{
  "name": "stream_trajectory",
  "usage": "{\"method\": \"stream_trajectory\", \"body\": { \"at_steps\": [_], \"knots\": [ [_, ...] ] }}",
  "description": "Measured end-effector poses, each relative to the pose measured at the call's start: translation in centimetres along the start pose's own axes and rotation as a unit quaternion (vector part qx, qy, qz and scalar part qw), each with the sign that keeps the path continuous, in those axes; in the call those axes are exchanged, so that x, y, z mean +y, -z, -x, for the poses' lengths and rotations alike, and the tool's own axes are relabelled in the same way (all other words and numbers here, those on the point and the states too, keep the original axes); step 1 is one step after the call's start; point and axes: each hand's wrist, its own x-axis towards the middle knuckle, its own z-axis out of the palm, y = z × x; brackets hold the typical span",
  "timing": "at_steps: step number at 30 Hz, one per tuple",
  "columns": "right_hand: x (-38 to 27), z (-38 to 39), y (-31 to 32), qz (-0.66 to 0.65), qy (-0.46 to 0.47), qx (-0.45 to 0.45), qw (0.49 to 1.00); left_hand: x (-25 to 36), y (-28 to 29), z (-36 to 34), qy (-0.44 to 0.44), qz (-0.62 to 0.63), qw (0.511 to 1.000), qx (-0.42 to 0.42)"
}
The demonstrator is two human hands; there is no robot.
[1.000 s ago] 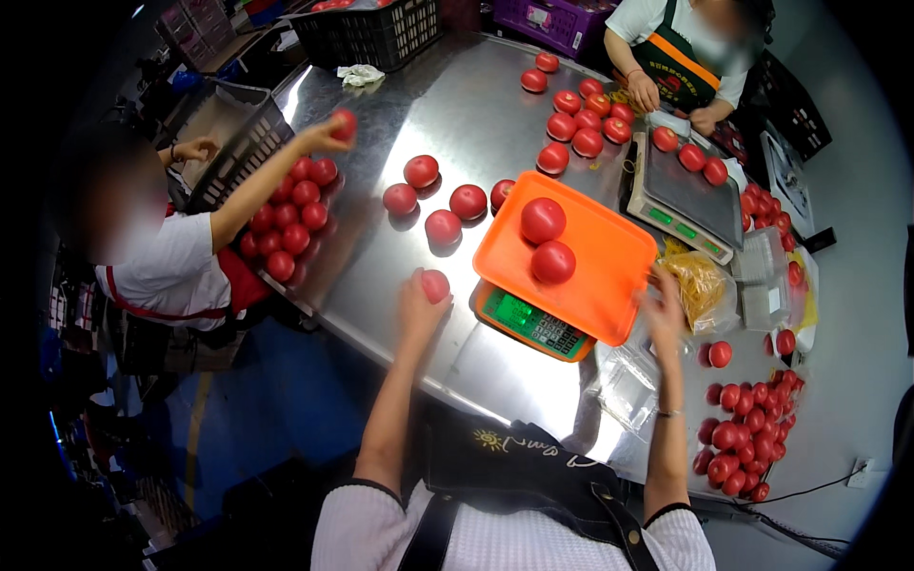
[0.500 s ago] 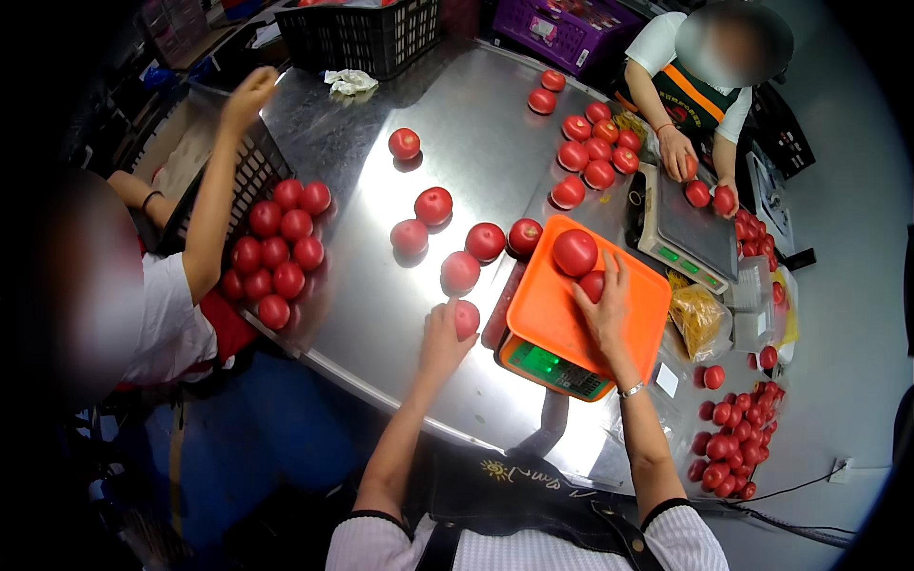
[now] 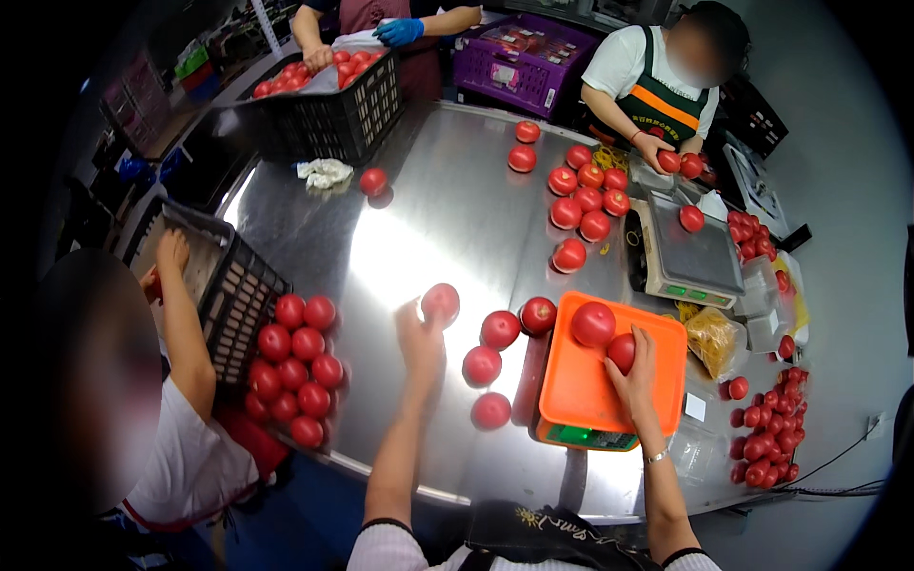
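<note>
My left hand, smeared by motion, has its fingers against a red tomato above the steel table. My right hand curls round a smaller-looking tomato in the orange tray of a scale with a green display. Beside that one in the tray sits another tomato. Left of the scale lie several loose tomatoes, the nearest one by itself.
A co-worker at left reaches into a black crate beside a tomato cluster. Another co-worker handles tomatoes behind a second scale. A third person stands at a full black crate. Small tomatoes are heaped at right.
My left hand has let go of the nearest tomato and moved forward-left to another. My right hand stays on its tomato. The view has shifted, and a third person shows at the far crate.
</note>
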Motion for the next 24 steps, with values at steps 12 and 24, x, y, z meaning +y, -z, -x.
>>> {"method": "stream_trajectory", "body": {
  "at_steps": [12, 24],
  "knots": [
    [-1.9, -0.3, -0.1, 0.023, -0.071, -0.013, 0.997, -9.5, -7.8, -35.8, -0.033, -0.293, 0.955, 0.040],
    [-1.1, -1.5, -0.2, 0.036, -0.065, -0.049, 0.996, -22.4, -3.6, -44.0, -0.157, -0.293, 0.941, 0.063]
  ]
}}
